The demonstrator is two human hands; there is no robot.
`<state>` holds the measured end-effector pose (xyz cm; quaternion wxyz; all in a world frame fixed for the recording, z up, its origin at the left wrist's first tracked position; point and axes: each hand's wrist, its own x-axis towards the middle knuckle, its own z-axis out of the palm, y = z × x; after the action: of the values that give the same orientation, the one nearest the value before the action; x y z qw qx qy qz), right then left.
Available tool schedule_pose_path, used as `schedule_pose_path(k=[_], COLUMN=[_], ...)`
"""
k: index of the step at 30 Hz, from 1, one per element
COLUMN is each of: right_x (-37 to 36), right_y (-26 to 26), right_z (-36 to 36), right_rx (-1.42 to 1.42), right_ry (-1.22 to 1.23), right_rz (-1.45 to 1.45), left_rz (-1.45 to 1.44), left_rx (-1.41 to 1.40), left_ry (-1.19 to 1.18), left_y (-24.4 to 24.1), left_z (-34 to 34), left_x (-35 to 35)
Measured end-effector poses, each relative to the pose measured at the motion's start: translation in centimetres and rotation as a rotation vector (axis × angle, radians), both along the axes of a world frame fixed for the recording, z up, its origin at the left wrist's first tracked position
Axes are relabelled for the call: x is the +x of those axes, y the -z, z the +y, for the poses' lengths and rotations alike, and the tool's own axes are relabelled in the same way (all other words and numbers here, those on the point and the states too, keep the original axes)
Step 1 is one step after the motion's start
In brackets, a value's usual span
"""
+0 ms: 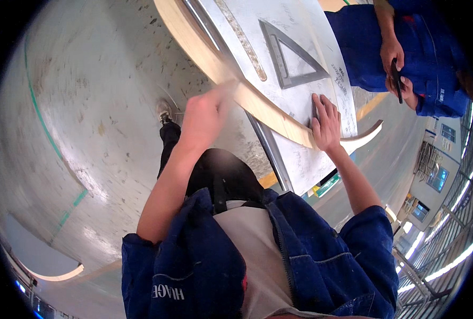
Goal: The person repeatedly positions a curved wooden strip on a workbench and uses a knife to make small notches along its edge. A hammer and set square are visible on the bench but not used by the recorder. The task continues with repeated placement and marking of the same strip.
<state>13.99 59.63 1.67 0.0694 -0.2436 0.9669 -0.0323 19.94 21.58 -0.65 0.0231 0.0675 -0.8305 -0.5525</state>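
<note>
A long curved strip of pale wood (274,109) lies along and across the edge of a white-topped table (304,171) with pencil marks. My left hand (206,113), blurred, is at the strip's near-side edge; its fingers are closed together, and whether they grip something is hidden. My right hand (326,123) presses with spread fingers on the tabletop and the strip's edge, and a small dark thing shows partly under its fingers. A grey triangular set square (280,60) lies flat on the table above my right hand.
Across the table stands a person in blue workwear (423,52) holding a dark phone-like object (397,81). A metal rail (266,145) runs along the table's near edge. The strip's curved end (364,137) juts past the table. Another curved wooden piece (63,275) is at lower left.
</note>
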Motion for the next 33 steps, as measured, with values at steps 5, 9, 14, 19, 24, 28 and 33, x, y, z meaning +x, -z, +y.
schedule_pose_path(k=[5,9,14,19,24,28,33], right_x=[0.2,0.4,1.3,0.8,2.9,4.7,3.0], right_y=[0.1,0.2,0.1,0.0,1.0,2.0,3.0], right_z=[0.5,0.1,0.7,-0.3,-4.8,-15.9,-25.9], right_rx=[-0.051,-0.074,-0.117,-0.162,-0.334,-0.393,-0.231], right_ry=[0.018,0.034,0.111,0.198,0.502,0.812,1.216], right_rz=[0.032,0.044,0.073,0.112,0.392,0.500,0.535], left_rz=[0.137,0.048,0.004,-0.001,0.314,0.348,0.321], left_rx=[-0.255,-0.328,-0.232,-0.289,-0.463,-0.433,-0.288], left_ry=[-0.023,-0.091,0.067,0.230,0.532,0.666,1.033], left_y=[0.3,-2.2,-4.1,-5.3,-2.8,-2.1,-4.6], left_z=[-1.5,-4.2,-5.8,-8.7,-7.7,-11.0,-16.3], left_x=[-1.1,-2.7,-2.8,-5.6,-8.0,-12.0,-18.9])
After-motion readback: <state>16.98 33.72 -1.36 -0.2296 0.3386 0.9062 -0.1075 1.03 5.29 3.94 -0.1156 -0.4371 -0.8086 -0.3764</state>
